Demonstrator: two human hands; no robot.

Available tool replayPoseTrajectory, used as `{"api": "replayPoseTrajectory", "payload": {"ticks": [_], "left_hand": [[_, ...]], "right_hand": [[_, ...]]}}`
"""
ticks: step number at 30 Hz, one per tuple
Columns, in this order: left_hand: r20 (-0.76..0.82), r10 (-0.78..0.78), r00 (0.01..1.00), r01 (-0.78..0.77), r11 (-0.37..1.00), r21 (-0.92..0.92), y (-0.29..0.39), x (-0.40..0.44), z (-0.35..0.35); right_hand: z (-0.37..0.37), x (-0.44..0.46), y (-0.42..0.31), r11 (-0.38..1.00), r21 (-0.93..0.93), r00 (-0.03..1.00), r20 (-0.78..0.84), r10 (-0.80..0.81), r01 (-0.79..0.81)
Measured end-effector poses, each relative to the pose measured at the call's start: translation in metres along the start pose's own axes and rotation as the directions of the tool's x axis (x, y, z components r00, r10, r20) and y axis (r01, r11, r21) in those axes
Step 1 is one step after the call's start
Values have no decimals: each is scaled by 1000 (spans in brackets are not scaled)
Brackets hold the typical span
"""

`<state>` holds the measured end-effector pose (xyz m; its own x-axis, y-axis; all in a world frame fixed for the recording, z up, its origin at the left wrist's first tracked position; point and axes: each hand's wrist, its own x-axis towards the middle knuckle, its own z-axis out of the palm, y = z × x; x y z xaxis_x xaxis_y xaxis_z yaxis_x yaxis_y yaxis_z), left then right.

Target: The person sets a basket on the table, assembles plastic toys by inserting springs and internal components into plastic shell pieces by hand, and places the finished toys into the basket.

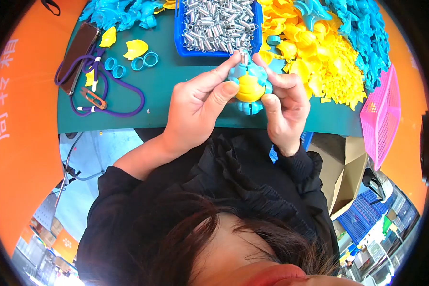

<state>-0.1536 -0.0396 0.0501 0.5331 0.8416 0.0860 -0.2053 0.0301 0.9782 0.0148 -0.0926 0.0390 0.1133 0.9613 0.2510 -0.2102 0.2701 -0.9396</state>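
Between both hands, above the near part of the green table, is a small blue and yellow plastic toy figure [250, 88]. A metal spring [244, 57] stands upright at its top end. My left hand [199, 102] is closed on the toy, its thumb on the yellow part and its index finger reaching up beside the spring. From the other side my right hand [287, 102] grips the toy too, thumb low on it and index finger near the spring. The fingers hide the toy's sides.
A blue tray [180, 40] of metal springs stands behind the hands. Yellow plastic pieces [319, 57] and blue pieces [362, 38] are heaped at right, beside a pink basket [380, 114]. At left lie blue rings [118, 71], a phone [78, 55], a purple cord [140, 101] and orange thread snips [94, 98].
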Motion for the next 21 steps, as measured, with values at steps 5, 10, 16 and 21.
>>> {"api": "replayPoseTrajectory", "payload": {"ticks": [5, 10, 16, 21], "left_hand": [[-127, -168, 978, 137, 965, -224, -6, 6, 8], [-31, 4, 1000, -9, 987, -159, -11, 13, -5], [186, 61, 981, -7, 960, -280, -6, 19, -20], [81, 36, 996, -10, 952, -306, -18, 13, -17]], "right_hand": [[12, 0, 0, 933, -357, 998, -31, -53, 38], [-5, 16, -20, 931, -365, 997, 78, 19, 10], [3, 15, -38, 867, -498, 995, 90, 39, 11], [11, -1, -26, 960, -256, 992, -80, 98, -116]]}}
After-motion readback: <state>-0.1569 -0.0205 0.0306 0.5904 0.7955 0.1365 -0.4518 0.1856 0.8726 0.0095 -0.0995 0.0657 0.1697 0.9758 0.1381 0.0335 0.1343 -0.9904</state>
